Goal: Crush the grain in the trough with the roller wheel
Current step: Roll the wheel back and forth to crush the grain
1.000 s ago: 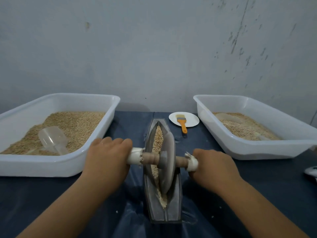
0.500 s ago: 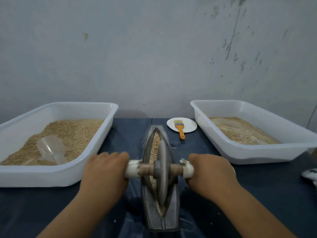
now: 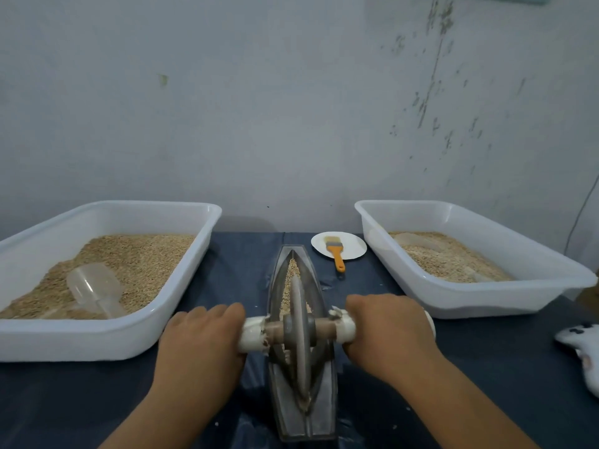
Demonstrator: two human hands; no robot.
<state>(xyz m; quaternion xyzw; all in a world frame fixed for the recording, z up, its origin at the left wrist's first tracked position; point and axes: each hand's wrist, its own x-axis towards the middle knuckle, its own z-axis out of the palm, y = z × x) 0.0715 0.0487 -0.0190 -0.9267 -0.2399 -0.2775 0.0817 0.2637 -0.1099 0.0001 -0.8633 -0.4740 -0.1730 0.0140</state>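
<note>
The trough (image 3: 303, 348) lies lengthwise at lower centre, running straight away from me toward the frame's middle, grain (image 3: 290, 280) heaped in its far half. The roller wheel (image 3: 299, 338) stands upright in it, axle crosswise. My left hand (image 3: 202, 345) and right hand (image 3: 389, 328) each grip a handle end, equally near.

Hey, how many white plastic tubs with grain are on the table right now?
2. One white tub sits left of the trough, with a clear scoop lying in its grain. The other white tub sits to the right. Nothing suggests more, though the table's edges are cropped.
</note>
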